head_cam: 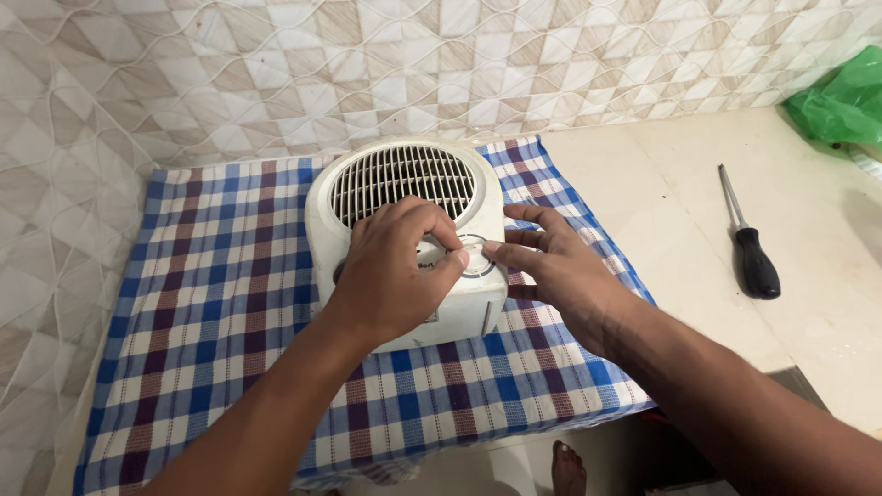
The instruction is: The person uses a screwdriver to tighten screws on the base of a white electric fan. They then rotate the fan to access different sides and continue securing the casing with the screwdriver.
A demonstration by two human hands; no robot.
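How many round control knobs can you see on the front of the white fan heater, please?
2 at least partly visible: one knob under the fingertips of both hands, right of the left hand; a darker one peeks out at its left. Others may be hidden.

Both forearms were seen bare; no sleeves, rings or watch were noted on left hand (390, 271) or right hand (556, 266). One bare foot (568, 468) was observed below.

The fan heater (404, 234) is lying on the cloth (211, 303), which is spread over the left part of the desk (661, 211). Both hands are resting on the heater's near end, left hand (390, 271) beside right hand (551, 266). A screwdriver (749, 239) is lying on the desk to the right, a bag (841, 96) behind it.
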